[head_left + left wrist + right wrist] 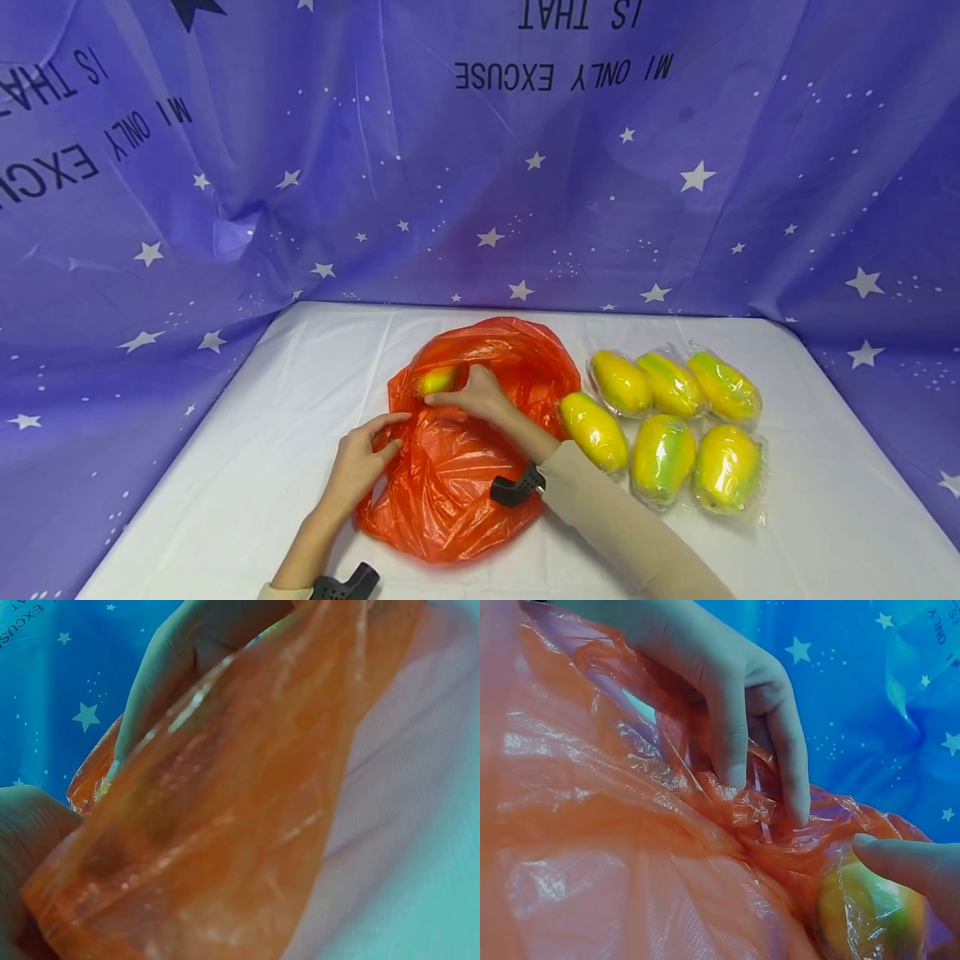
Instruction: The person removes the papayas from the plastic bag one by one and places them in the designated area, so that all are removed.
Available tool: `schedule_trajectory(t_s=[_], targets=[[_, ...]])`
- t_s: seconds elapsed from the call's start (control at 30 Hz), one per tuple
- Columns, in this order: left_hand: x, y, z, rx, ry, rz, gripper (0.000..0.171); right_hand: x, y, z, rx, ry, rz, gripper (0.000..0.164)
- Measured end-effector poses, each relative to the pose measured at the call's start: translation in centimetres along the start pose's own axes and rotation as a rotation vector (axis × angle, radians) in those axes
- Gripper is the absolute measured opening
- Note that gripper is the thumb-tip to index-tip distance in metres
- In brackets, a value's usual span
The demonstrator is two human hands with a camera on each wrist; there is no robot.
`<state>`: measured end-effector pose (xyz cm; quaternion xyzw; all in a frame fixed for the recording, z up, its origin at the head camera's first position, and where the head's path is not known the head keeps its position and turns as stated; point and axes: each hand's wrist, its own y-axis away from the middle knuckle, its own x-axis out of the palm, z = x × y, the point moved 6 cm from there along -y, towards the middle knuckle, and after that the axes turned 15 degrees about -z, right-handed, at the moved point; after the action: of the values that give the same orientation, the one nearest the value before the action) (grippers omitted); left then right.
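A red plastic bag (457, 467) lies spread on the table with its mouth toward the back. At the bag's left rim, my left hand (354, 467) pinches the thin plastic between fingers and thumb; those fingers (799, 799) show closer in the right wrist view. Inside the bag's mouth, my right hand (480, 396) holds a yellow-green mango (437, 382) in clear wrap. The right thumb (885, 853) lies along that mango in the right wrist view, and its other fingers are mostly hidden. Red plastic covers much of the left wrist view.
Several wrapped mangoes lie in two rows right of the bag, the nearest mango (594, 432) close beside its edge and a far one (723, 387) at the back right. A white cloth covers the table (262, 433). A purple starred curtain (420, 192) hangs behind and along both sides.
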<state>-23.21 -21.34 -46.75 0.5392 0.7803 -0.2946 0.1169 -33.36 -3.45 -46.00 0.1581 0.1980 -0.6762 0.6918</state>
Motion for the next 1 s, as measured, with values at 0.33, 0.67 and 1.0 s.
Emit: schedule_trajectory(t_s=[0.33, 0.67, 1.0], targets=[[-0.1, 0.1, -0.1, -0.004, 0.003, 0.007, 0.037, 0.0, -0.1, -0.2, -0.025, 0.0, -0.019, 0.079], [0.0, 0.0, 0.0, -0.007, 0.004, 0.007, 0.037, -0.3, 0.4, -0.5, 0.028, -0.121, -0.018, 0.083], [0.1, 0.0, 0.1, -0.01, 0.012, 0.009, 0.038, -1.0, 1.0, -0.8, 0.075, -0.249, -0.001, 0.084]])
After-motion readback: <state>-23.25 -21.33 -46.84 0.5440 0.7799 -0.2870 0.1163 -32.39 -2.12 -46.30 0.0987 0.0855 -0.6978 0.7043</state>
